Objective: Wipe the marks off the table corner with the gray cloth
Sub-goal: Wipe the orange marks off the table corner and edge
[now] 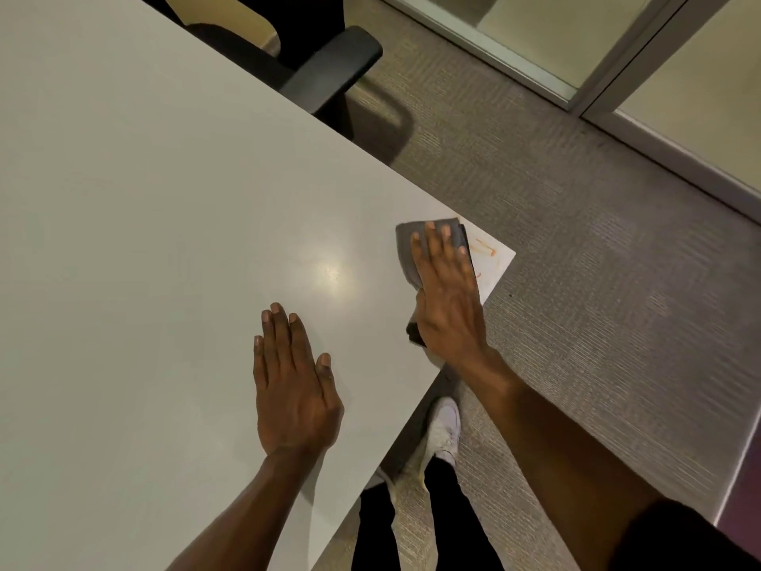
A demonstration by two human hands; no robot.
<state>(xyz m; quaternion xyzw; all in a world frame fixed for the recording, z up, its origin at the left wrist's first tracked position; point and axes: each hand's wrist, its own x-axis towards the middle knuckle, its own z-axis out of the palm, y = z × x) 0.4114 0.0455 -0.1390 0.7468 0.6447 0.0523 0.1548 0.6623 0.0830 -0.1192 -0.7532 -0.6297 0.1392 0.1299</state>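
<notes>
A folded gray cloth (pixel 407 245) lies flat on the white table (pixel 164 199) close to its near right corner. My right hand (pixel 447 294) presses down on the cloth with fingers spread, covering most of it. Orange marks (pixel 484 248) show on the bare corner just right of the cloth. My left hand (pixel 290 381) rests palm down on the table to the left, fingers together, holding nothing.
A black office chair (pixel 325 72) with an armrest stands at the table's far edge. Gray carpet (pixel 576 261) lies to the right, with a glass partition and metal frame (pixel 609 88) beyond. My legs and a white shoe (pixel 442 430) are below the table's edge.
</notes>
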